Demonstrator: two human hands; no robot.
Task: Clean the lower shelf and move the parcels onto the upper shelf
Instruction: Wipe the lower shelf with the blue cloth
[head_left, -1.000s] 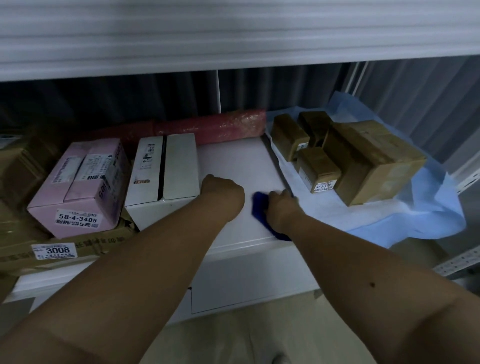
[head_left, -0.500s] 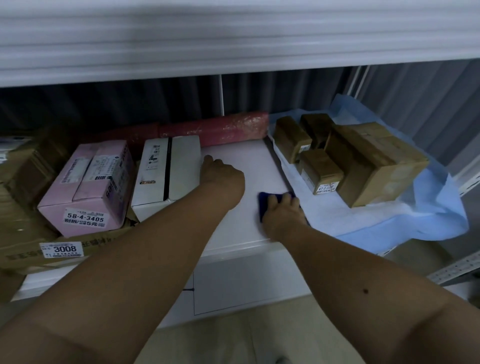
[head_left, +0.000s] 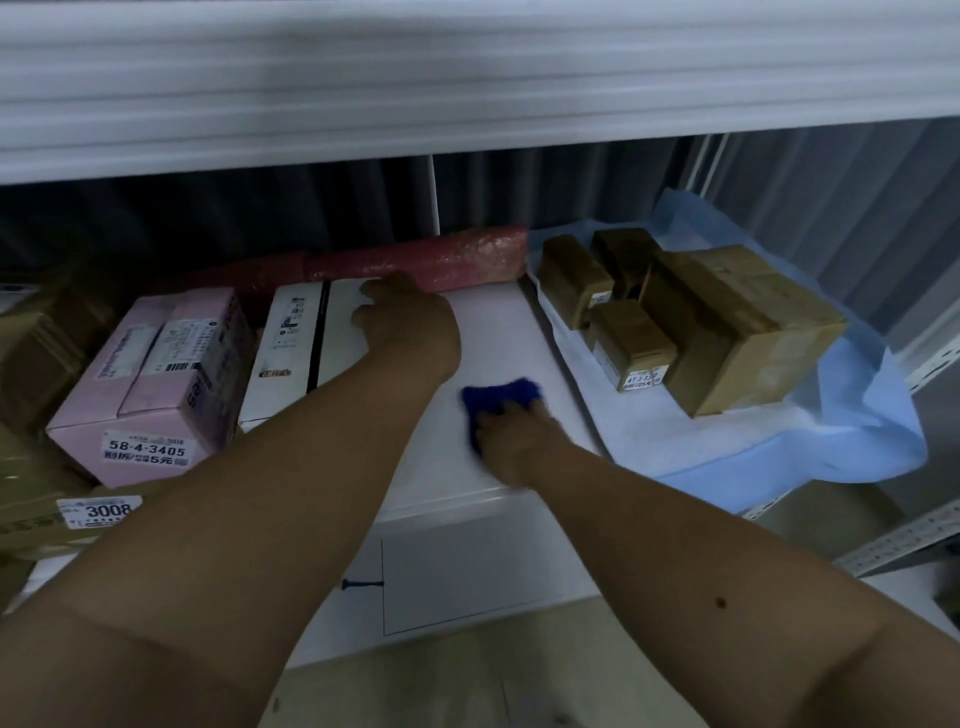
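My right hand (head_left: 511, 441) presses a blue cloth (head_left: 496, 402) flat on the bare white lower shelf (head_left: 498, 332). My left hand (head_left: 410, 322) rests on the right top edge of a white box (head_left: 296, 343), fingers spread over it. Left of it stands a pink box (head_left: 156, 384) labelled 58-4-3405. A long red wrapped roll (head_left: 431, 257) lies along the back. Several brown taped parcels (head_left: 727, 322) sit on a light blue sheet (head_left: 831, 431) to the right. The upper shelf's white front edge (head_left: 467, 88) spans the top.
Brown cartons (head_left: 41, 509) with a 3008 label crowd the far left. A white cabinet panel (head_left: 488, 571) hangs below the shelf edge. Perforated metal uprights (head_left: 893, 545) stand at the right. Dark corrugated wall lies behind.
My left hand slid farther back along the white box. My right hand with the cloth moved back and forth on the shelf, now showing more cloth ahead of the fingers.
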